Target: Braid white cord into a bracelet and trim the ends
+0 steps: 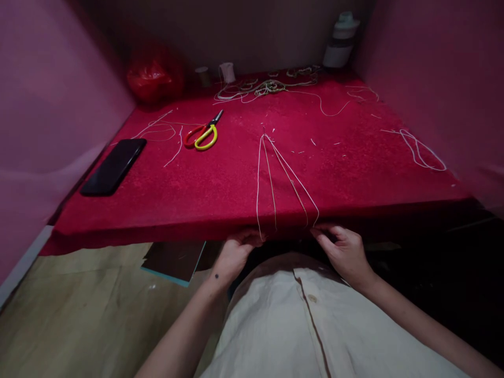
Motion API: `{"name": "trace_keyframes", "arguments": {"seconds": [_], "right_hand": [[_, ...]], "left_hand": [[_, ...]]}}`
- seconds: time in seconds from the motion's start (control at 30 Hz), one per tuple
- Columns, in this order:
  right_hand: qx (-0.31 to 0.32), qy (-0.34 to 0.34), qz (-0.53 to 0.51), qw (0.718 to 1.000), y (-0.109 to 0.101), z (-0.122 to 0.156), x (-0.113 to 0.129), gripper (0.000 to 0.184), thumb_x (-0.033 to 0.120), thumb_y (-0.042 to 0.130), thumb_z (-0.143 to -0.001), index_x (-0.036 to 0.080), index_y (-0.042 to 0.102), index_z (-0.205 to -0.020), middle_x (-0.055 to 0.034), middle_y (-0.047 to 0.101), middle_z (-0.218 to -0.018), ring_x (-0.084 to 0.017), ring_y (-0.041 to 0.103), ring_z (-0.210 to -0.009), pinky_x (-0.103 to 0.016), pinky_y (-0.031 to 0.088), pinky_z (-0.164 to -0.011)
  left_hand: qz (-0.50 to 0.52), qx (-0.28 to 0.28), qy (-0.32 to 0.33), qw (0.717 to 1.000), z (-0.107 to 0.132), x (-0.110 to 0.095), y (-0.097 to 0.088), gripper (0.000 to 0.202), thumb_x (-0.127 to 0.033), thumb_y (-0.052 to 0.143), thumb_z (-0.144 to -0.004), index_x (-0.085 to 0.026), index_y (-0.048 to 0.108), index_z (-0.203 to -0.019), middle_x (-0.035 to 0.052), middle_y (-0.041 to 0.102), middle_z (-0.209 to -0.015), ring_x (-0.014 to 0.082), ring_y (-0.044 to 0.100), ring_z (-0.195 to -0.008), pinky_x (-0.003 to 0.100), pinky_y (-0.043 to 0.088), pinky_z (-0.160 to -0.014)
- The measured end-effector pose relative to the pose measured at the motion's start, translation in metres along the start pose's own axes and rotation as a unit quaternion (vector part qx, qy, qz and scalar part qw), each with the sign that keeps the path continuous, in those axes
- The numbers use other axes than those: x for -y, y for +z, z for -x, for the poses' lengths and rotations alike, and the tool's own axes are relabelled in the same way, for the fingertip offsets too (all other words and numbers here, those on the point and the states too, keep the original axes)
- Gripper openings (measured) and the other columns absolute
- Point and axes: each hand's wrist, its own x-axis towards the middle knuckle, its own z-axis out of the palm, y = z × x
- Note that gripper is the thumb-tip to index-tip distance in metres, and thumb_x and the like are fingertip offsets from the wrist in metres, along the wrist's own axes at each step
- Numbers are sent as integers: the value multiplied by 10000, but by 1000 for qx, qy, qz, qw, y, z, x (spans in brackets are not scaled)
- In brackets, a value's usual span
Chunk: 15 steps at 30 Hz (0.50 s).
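Several thin white cords fan out from one pinned point on the red cloth-covered table and run down over its front edge. My left hand is closed in a pinch on the left cord ends just below the edge. At the same edge, the fingers of my right hand pinch the right cord ends. Both hands sit close to my cream shirt.
Red-and-yellow scissors lie left of the cords, a black phone at the table's left edge. Loose cord tangles, small spools, a red bag and a white container line the back. Pink walls enclose the sides.
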Motion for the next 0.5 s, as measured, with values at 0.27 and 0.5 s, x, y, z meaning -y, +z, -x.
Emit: {"name": "trace_keyframes", "arguments": {"seconds": [0.27, 0.5], "right_hand": [[32, 48, -42, 997, 11, 0, -10, 191, 296, 603, -840, 144, 719, -832, -56, 714, -705, -198, 666, -649, -302, 504, -603], [30, 8, -32, 999, 13, 1, -12, 174, 250, 596, -843, 129, 718, -873, -71, 739, -767, -197, 694, -681, -299, 535, -646]], "left_hand": [[-7, 6, 9, 1000, 1, -1, 4, 185, -132, 587, -651, -154, 682, -808, 41, 721, -821, 177, 667, -786, 320, 537, -788], [-139, 12, 47, 989, 14, -7, -3, 384, -113, 522, -680, -142, 683, -1028, 47, 704, -875, 168, 635, -789, 277, 497, -716]]}}
